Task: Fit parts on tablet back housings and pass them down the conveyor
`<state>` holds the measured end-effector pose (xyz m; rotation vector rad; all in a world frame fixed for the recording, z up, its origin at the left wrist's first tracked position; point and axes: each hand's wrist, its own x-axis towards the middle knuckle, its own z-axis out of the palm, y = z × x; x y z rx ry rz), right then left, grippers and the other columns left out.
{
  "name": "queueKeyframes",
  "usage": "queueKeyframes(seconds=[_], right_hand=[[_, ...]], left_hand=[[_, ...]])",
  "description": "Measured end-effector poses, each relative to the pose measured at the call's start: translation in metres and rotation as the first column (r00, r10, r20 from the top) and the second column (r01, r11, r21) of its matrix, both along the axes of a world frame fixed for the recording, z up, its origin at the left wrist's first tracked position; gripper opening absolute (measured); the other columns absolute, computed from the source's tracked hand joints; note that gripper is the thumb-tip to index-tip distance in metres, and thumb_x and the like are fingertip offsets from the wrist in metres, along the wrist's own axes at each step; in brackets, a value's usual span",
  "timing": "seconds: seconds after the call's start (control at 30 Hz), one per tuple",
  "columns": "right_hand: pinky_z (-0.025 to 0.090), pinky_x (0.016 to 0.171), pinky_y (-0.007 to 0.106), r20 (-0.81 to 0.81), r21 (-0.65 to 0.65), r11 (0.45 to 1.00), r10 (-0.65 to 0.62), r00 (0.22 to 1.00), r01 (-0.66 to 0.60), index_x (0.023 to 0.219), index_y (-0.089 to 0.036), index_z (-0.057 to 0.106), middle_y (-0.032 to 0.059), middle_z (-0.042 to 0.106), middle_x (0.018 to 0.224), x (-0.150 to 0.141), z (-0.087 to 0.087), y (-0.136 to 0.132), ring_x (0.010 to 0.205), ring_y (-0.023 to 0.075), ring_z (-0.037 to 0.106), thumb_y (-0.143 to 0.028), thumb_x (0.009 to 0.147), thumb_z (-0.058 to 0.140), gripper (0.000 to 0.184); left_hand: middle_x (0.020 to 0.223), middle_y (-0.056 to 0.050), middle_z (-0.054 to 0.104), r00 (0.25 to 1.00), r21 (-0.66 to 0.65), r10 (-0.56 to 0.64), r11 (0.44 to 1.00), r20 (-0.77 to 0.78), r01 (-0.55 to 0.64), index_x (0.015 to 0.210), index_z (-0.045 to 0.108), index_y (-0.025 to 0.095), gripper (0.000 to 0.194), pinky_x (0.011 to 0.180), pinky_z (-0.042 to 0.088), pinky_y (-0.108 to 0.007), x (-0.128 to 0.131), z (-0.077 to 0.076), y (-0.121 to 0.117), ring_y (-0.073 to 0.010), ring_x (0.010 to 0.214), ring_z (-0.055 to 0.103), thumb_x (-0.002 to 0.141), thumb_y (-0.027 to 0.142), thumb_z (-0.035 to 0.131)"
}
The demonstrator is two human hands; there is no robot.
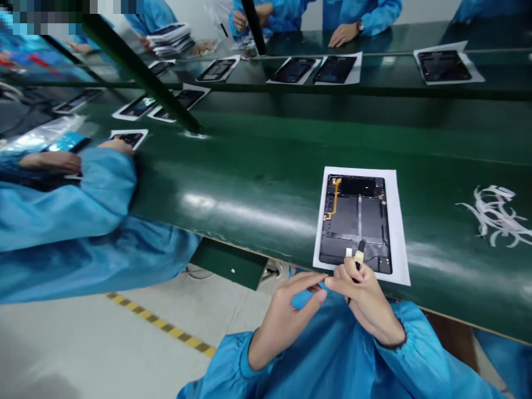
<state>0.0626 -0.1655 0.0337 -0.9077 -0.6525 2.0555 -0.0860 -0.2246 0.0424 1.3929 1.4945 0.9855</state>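
My right hand [368, 296] is closed around a slim black tool [361, 246] with a cream-coloured band; its exact kind I cannot make out. My left hand [288, 316] has its fingers stretched out and its thumb apart. Its fingertips meet the thumb of my right hand, and nothing clear shows between them. Just beyond both hands lies an opened tablet housing [344, 221], dark inside, with an orange flex cable [335, 202] along its left side. Under it is a white paper sheet [399, 233]. A small pale tab [348, 252] shows near the housing's lower edge.
Curled white strips [494, 216] lie at the right on the green bench [249, 166]. A co-worker's sleeve [103, 183] reaches over the bench at left. Further tablet housings [293, 71] rest on a raised back shelf. A slanted green post [141, 72] stands at left.
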Motion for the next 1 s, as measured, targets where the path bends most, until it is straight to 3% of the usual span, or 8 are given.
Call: queueKeyframes(seconds=[0.23, 0.37, 0.47, 0.6, 0.7, 0.83, 0.93, 1.0], right_hand=[[0.024, 0.047, 0.023, 0.061, 0.112, 0.989, 0.094, 0.994, -0.101, 0.057, -0.022, 0.023, -0.0100, 0.027, 0.050, -0.025, -0.012, -0.007, 0.049, 0.0076, 0.023, -0.025, 0.066, 0.082, 0.060], [0.032, 0.050, 0.024, 0.151, 0.209, 0.972, 0.081, 0.985, -0.112, 0.055, -0.022, 0.024, -0.0100, 0.029, 0.050, -0.033, -0.017, -0.013, 0.048, 0.0073, 0.026, -0.024, 0.066, 0.082, 0.059], [0.042, 0.060, 0.028, 0.201, 0.253, 0.964, 0.027, 0.979, -0.078, 0.054, -0.021, 0.025, -0.0095, 0.031, 0.050, -0.034, -0.018, -0.019, 0.048, 0.0072, 0.028, -0.024, 0.068, 0.080, 0.058], [0.048, 0.066, 0.031, 0.130, 0.206, 0.978, 0.014, 0.991, -0.041, 0.054, -0.021, 0.024, -0.0096, 0.028, 0.051, -0.025, -0.015, -0.018, 0.049, 0.0076, 0.027, -0.022, 0.071, 0.078, 0.057], [0.051, 0.073, 0.035, 0.041, 0.091, 0.996, -0.001, 0.999, -0.002, 0.056, -0.021, 0.023, -0.0100, 0.026, 0.051, -0.017, -0.011, -0.013, 0.050, 0.0080, 0.025, -0.020, 0.072, 0.078, 0.057], [0.051, 0.084, 0.039, -0.015, -0.016, 1.000, -0.001, 1.000, 0.000, 0.057, -0.021, 0.022, -0.0111, 0.024, 0.050, -0.015, -0.008, -0.009, 0.050, 0.0077, 0.024, -0.018, 0.069, 0.080, 0.059], [0.051, 0.082, 0.036, -0.011, -0.030, 0.999, 0.025, 1.000, -0.026, 0.058, -0.021, 0.022, -0.0114, 0.024, 0.050, -0.018, -0.008, -0.009, 0.050, 0.0074, 0.023, -0.019, 0.069, 0.080, 0.059], [0.050, 0.074, 0.031, 0.009, -0.007, 0.999, 0.045, 0.999, -0.045, 0.057, -0.021, 0.022, -0.0109, 0.025, 0.051, -0.019, -0.010, -0.010, 0.050, 0.0075, 0.023, -0.022, 0.070, 0.080, 0.059]], left_hand=[[0.099, -0.010, 0.071, 0.990, 0.044, 0.129, 0.990, 0.053, -0.132, 0.105, 0.073, 0.021, 0.025, 0.073, 0.055, -0.030, -0.020, -0.005, -0.015, -0.0189, 0.081, 0.065, 0.082, 0.029, 0.068], [0.083, -0.008, 0.072, 0.972, 0.025, 0.192, 0.980, 0.138, -0.197, 0.086, 0.076, 0.018, 0.013, 0.073, 0.053, -0.028, -0.024, -0.009, -0.015, -0.0185, 0.078, 0.065, 0.081, 0.029, 0.070], [0.074, -0.006, 0.069, 0.947, -0.058, 0.209, 0.978, 0.243, -0.201, 0.073, 0.073, 0.016, 0.019, 0.069, 0.050, -0.026, -0.027, -0.014, -0.011, -0.0163, 0.072, 0.062, 0.084, 0.031, 0.067], [0.069, -0.002, 0.062, 0.866, -0.200, 0.351, 0.934, 0.357, -0.296, 0.073, 0.065, 0.015, 0.028, 0.064, 0.045, -0.023, -0.039, -0.026, -0.006, -0.0128, 0.066, 0.056, 0.087, 0.040, 0.063], [0.064, 0.000, 0.057, 0.849, -0.140, 0.455, 0.890, 0.270, -0.433, 0.068, 0.058, 0.016, 0.039, 0.063, 0.044, -0.023, -0.049, -0.031, -0.005, -0.0122, 0.062, 0.053, 0.092, 0.046, 0.052], [0.055, 0.000, 0.054, 0.924, -0.022, 0.382, 0.924, 0.013, -0.381, 0.058, 0.052, 0.017, 0.047, 0.057, 0.043, -0.023, -0.049, -0.029, -0.012, -0.0121, 0.055, 0.051, 0.095, 0.045, 0.045], [0.076, -0.003, 0.067, 0.970, 0.028, 0.227, 0.974, -0.092, -0.225, 0.088, 0.066, 0.016, 0.018, 0.067, 0.050, -0.024, -0.040, -0.025, -0.017, -0.0144, 0.069, 0.062, 0.088, 0.034, 0.061], [0.093, -0.005, 0.072, 0.988, 0.078, 0.096, 0.993, -0.122, -0.087, 0.108, 0.066, 0.018, 0.022, 0.076, 0.052, -0.026, -0.034, -0.023, -0.017, -0.0160, 0.081, 0.066, 0.088, 0.026, 0.062]])
